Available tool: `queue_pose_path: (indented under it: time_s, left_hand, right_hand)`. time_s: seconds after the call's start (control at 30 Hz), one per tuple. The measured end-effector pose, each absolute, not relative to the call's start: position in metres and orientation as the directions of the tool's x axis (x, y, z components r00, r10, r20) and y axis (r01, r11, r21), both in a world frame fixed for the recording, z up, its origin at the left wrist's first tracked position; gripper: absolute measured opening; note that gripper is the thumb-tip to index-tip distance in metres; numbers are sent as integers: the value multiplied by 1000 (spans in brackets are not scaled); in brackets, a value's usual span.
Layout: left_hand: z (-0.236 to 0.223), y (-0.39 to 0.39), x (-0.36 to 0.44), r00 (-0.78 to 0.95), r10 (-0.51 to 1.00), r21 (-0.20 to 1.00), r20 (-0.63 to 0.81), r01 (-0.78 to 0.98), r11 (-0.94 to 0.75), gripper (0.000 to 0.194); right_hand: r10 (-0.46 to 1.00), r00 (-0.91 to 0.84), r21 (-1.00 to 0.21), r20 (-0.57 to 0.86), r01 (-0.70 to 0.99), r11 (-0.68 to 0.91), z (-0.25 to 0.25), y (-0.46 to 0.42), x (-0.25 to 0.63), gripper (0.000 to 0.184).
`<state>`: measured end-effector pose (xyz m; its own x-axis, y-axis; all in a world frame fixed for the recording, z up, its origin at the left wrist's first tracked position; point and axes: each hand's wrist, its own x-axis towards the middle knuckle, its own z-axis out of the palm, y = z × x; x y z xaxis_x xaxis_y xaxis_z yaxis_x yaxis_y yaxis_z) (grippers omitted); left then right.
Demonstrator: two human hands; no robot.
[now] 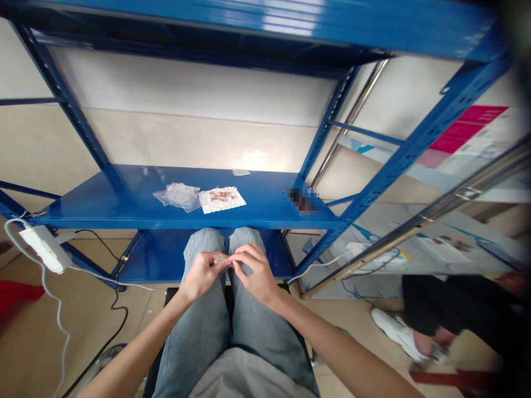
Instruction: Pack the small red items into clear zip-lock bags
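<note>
Over my knees, my left hand (206, 271) and my right hand (255, 271) meet with fingertips pinched together. Between them is a small clear plastic bag (221, 260), mostly covered by the fingers; its contents are too small to make out. On the blue shelf (136, 207) ahead lies a loose pile of clear plastic bags (178, 196). Touching that pile on its right is a white packet or sheet (223, 200) with small reddish-brown pieces on it.
A blurred dark object (301, 200) lies at the shelf's right end, and a small white piece (240, 172) at its back edge. A white power strip (45, 249) with cables hangs at left. Another person's legs (448, 309) are at right, beside a metal rail (415, 221).
</note>
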<state>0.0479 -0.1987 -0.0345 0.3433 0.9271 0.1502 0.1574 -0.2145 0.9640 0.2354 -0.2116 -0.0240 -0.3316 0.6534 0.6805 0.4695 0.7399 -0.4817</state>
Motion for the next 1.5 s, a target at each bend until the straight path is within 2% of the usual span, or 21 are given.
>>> queue_pose_path:
  time_s: [0.23, 0.5, 0.63, 0.73, 0.83, 0.93, 1.0, 1.07, 1.13, 1.37, 1.5]
  left_hand:
    - [-31, -202, 48, 341, 920, 945, 194, 188, -269, 23]
    - [-31, -205, 51, 332, 929, 940, 164, 233, -249, 30]
    - [-34, -205, 51, 310, 933, 930, 181, 255, -265, 31]
    - [-35, -206, 52, 308, 929, 905, 203, 304, -298, 24]
    - [-34, -209, 53, 343, 911, 857, 230, 372, -356, 19]
    - [-35, -212, 53, 394, 877, 769, 274, 459, -446, 32]
    - [-37, -213, 53, 450, 827, 668, 338, 504, -547, 38]
    - [-40, -214, 54, 503, 764, 572, 404, 513, -640, 47]
    - [-42, -216, 55, 527, 726, 535, 441, 495, -684, 52]
    - [-37, -217, 56, 434, 826, 738, 359, 411, -536, 53]
    - [-30, -215, 57, 488, 814, 776, 314, 362, -517, 39]
  right_hand:
    - [609, -371, -445, 701, 440, 780, -25, -211, 233, 17]
    - [598, -284, -427, 749, 483, 764, -28, -214, 235, 13]
    - [572, -335, -393, 749, 471, 790, -30, -213, 234, 14]
    - [595, -384, -391, 706, 489, 780, -32, -211, 233, 18]
    - [623, -417, -401, 663, 504, 765, -31, -208, 234, 19]
    - [611, -379, -406, 695, 494, 769, -27, -208, 236, 17]
    - [579, -338, -399, 742, 472, 786, -24, -211, 237, 17]
    - [550, -313, -377, 774, 471, 798, -21, -215, 238, 17]
    - [537, -319, -345, 781, 495, 797, -21, -218, 237, 17]
    - [508, -452, -247, 733, 519, 818, -32, -211, 237, 20]
    - [481, -506, -231, 716, 479, 847, -34, -210, 239, 21]
